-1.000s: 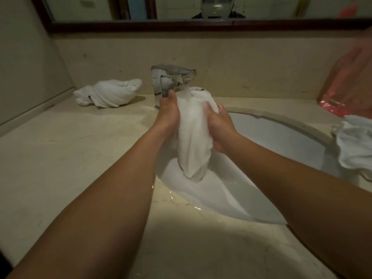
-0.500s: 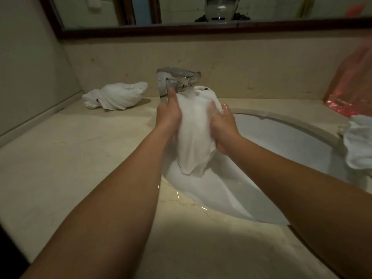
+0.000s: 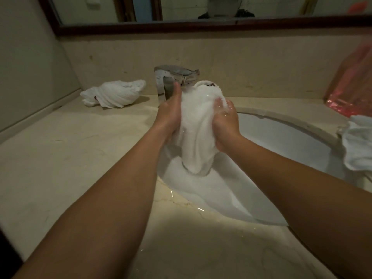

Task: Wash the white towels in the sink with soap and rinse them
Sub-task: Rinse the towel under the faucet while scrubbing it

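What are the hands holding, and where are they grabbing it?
Both hands hold one wet white towel under the faucet. The left hand grips its left side, the right hand its right side, near the top; the bottom hangs loose.

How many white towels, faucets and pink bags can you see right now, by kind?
White towels: 3 (held towel between left hand and right hand; twisted towel on the counter; towel at the right edge)
Faucet: 1
Pink bag: 1
Total: 5
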Demonstrator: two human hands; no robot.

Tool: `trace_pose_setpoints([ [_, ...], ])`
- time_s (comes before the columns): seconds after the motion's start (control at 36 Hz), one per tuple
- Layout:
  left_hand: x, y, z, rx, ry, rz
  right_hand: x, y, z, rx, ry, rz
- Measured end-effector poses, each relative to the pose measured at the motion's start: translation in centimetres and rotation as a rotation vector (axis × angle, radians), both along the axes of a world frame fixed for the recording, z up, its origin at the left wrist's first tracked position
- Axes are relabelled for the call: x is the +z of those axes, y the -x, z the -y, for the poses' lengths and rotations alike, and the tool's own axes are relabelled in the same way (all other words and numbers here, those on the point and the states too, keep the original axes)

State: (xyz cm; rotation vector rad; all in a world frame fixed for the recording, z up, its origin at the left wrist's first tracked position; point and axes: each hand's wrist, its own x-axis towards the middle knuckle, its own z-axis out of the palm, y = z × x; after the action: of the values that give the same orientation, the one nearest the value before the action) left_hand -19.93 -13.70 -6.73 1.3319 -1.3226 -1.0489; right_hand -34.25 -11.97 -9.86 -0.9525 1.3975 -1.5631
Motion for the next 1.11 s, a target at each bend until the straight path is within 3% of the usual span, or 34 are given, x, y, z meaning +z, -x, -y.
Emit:
trace_pose_setpoints([
  [0.08,0.2,0.5,-0.3,-0.048,-0.005,0.097,0.1,0.6,0.1,-0.015,0.002,0.05],
  [0.19,-0.8,0.8,0.1,-0.108,-0.004,0.071,0.4,-0.1,-0.3,0.002,-0.003,0.075],
  [0.42,-0.7,0.7,0.5,0.036,0.015,0.138,-0.3,0.0,-0.2,0.089,0.037,-0.072],
  [0.64,0.2,0.0,0.3,0.144,-0.097,-0.054,-0.1,0.5,0.1,0.137,-0.06,-0.102],
  [0.81,0.4,-0.3,0.2,0.094,-0.115,-0.245,-1.6,0.0,0.8,0.263,-0.231,0.181],
  [0.97,-0.5,-0.1,1.3,0.107,-0.066,-0.132,0.2,0.1,0.1,0.11,-0.102,0.121],
  [1.11,-1.0,0.0,1.3,0.059,-0.217,-0.142,0.4,0.5,0.2,0.104,0.005,0.131],
])
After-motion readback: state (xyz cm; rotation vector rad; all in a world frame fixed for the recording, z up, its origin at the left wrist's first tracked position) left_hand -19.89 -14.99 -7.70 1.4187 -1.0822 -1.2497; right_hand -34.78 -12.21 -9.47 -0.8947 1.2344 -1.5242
